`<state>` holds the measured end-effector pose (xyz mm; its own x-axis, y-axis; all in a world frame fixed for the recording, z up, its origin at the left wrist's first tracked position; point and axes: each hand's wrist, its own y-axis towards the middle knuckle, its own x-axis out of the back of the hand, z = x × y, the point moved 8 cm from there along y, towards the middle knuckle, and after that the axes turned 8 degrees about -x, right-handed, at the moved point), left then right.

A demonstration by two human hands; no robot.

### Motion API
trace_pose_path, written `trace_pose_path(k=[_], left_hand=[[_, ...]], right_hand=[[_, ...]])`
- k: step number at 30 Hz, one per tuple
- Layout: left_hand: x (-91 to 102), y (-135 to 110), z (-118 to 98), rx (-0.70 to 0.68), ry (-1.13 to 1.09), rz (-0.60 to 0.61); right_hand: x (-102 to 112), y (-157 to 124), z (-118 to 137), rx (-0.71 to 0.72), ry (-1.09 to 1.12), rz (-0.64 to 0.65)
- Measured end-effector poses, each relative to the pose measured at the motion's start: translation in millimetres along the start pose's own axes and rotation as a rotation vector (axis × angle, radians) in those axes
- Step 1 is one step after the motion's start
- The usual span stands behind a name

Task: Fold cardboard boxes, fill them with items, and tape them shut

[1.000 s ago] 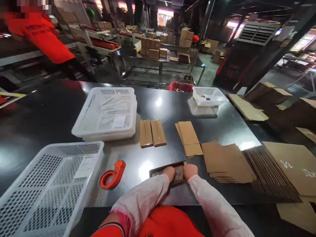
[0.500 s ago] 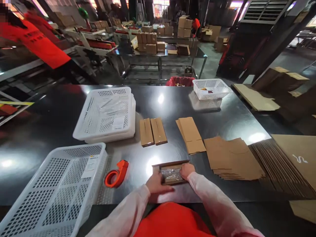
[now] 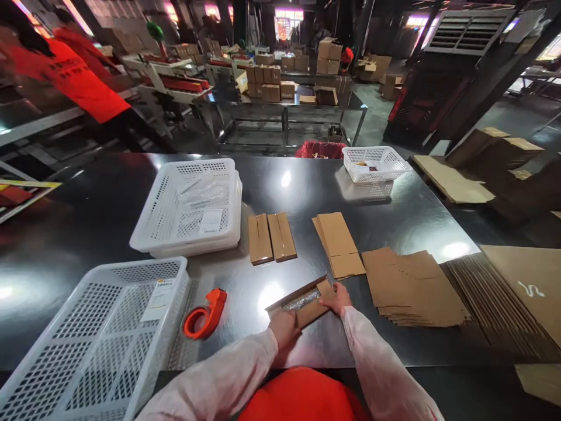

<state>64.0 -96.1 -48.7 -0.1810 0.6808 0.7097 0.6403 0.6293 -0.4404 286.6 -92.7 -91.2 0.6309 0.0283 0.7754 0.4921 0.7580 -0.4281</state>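
Both hands grip the small cardboard box (image 3: 307, 304): left hand (image 3: 284, 328) steadies its near end, right hand (image 3: 336, 297) folds the flap over shiny contents; tucking needs pressure.

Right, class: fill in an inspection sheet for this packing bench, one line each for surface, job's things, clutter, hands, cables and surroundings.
Surface: dark glossy table, reflecting lamps.
Job's things: small cardboard box with a shiny packet inside, one flap being folded over.
Clutter: orange tape dispenser; large white basket near left; stacked white trays; two closed small boxes; flat carton blanks; small white basket at far edge.
Hands: left hand and right hand both grip the box.
Cables: nothing seen.
Surroundings: person in red far left; cartons on a far table.
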Motion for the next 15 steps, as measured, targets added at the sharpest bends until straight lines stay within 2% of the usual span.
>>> trace_pose_path(k=[3, 5, 6, 9, 11, 15], left_hand=[[33.8, 0, -7, -0.023, 0.104, -0.178], [39.3, 2, 1, 0.032, 0.148, -0.213], [32.3, 4, 6, 0.065, 0.151, -0.18], [-9.1, 3, 15, 0.13, 0.137, -0.041], [-28.7, 0, 17, 0.185, 0.18, -0.064], [-41.6, -3, 11, 0.225, 0.234, -0.164]], right_hand=[[-15, 7, 6, 0.073, 0.07, 0.056], [-17, 6, 11, 0.122, 0.115, 0.063], [-17, 5, 13, 0.143, 0.13, 0.062], [-20, 2, 19, 0.196, 0.141, 0.066], [-24, 2, 22, 0.222, 0.133, 0.077], [-31, 11, 22, 0.21, 0.098, 0.064]])
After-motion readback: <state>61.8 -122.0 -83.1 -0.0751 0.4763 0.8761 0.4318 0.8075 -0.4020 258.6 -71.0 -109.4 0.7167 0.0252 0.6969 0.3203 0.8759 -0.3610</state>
